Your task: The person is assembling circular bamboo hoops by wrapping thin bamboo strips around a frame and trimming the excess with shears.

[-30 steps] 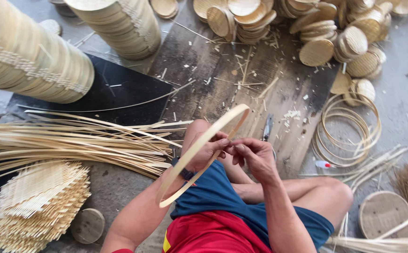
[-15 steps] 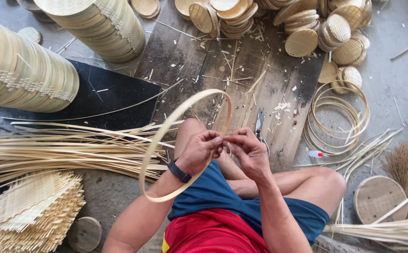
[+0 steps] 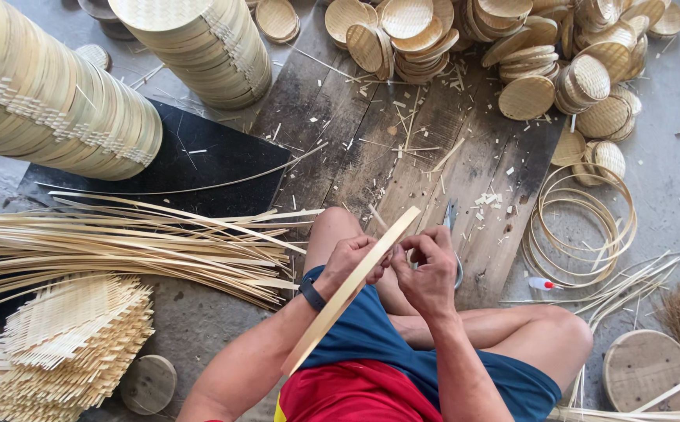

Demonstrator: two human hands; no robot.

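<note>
Between our hands, the bamboo hoop runs edge-on from seven to one o'clock — left hand closed round it, right hand pinching beside; woven trays piled at twelve.

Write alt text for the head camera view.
Seen from above, a seated person's left hand and right hand hold a bamboo hoop edge-on over their lap. Bamboo strips, woven mats and stacked woven baskets lie around them.
</note>
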